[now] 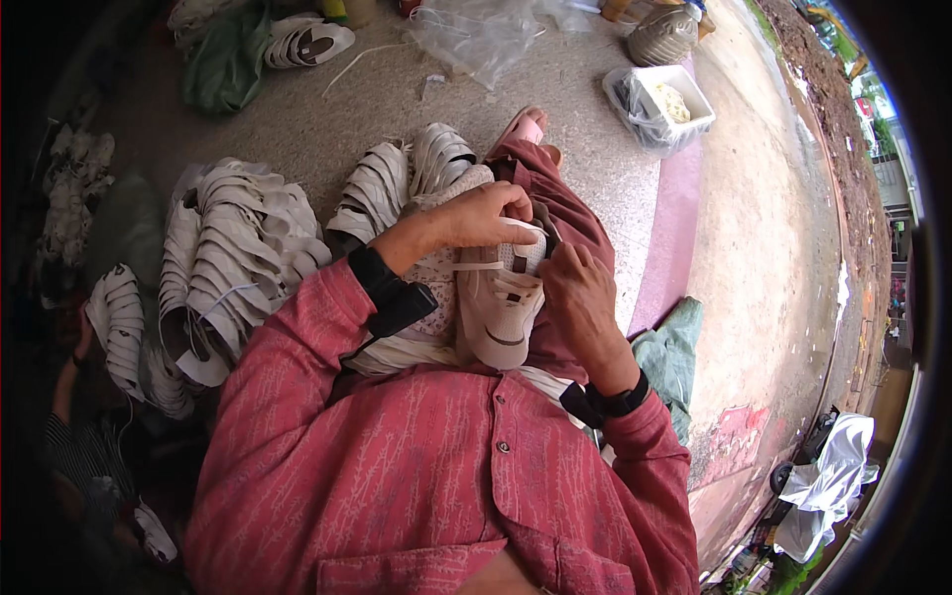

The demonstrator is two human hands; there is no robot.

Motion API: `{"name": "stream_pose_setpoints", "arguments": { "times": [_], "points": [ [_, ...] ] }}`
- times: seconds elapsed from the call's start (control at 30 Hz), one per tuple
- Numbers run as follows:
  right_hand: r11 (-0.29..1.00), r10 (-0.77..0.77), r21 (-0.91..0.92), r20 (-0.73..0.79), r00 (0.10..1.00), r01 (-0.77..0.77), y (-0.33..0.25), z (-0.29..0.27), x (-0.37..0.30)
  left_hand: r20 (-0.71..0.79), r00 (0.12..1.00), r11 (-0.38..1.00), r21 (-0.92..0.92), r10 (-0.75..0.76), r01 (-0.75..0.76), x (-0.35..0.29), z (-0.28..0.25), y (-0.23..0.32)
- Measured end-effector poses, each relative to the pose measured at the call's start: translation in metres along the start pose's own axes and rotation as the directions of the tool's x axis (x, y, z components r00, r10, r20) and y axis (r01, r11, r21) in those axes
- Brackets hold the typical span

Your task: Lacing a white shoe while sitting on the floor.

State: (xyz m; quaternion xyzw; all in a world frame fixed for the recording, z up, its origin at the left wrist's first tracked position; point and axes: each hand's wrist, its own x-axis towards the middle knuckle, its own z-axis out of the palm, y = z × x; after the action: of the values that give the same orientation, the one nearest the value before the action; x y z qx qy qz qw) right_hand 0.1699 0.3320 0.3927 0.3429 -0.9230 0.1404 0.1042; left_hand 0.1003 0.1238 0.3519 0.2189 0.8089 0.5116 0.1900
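Observation:
A white shoe upper (501, 307) with a dark curved mark lies on my lap. My left hand (486, 216) is closed over its far end, pinching the edge near a white strap. My right hand (578, 293) grips its right side with the fingers curled against the fabric. Both sleeves are red with black cuffs. My leg in dark red cloth (555, 203) stretches out under the piece, with the foot in a pink sandal (524, 124).
Stacks of white shoe uppers (233, 258) lie on the concrete to my left, and more (407, 174) lie ahead. A clear plastic bag (476, 35) and a white tub (666, 99) sit farther off. A green cloth (669, 352) lies at my right. A person's arm (69, 367) shows at far left.

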Motion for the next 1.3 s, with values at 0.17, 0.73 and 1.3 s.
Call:
{"name": "stream_pose_setpoints", "arguments": {
  "times": [0.17,0.73,1.3],
  "points": [
    [0.83,0.136,0.517,0.18,0.974,-0.211,0.011,0.0,0.007,-0.051,0.998,0.987,0.16,0.025,-0.017,-0.001,0.002,0.009],
    [0.626,0.471,0.618,0.187,0.862,-0.476,-0.004,0.019,-0.004,-0.076,0.993,0.993,-0.076,-0.092,0.086,0.01,0.017,0.008],
    [0.378,0.192,0.886,0.211,0.959,-0.27,-0.002,-0.037,0.04,0.012,0.996,0.964,-0.253,-0.083,0.083,0.029,0.019,-0.018]
  ]
}}
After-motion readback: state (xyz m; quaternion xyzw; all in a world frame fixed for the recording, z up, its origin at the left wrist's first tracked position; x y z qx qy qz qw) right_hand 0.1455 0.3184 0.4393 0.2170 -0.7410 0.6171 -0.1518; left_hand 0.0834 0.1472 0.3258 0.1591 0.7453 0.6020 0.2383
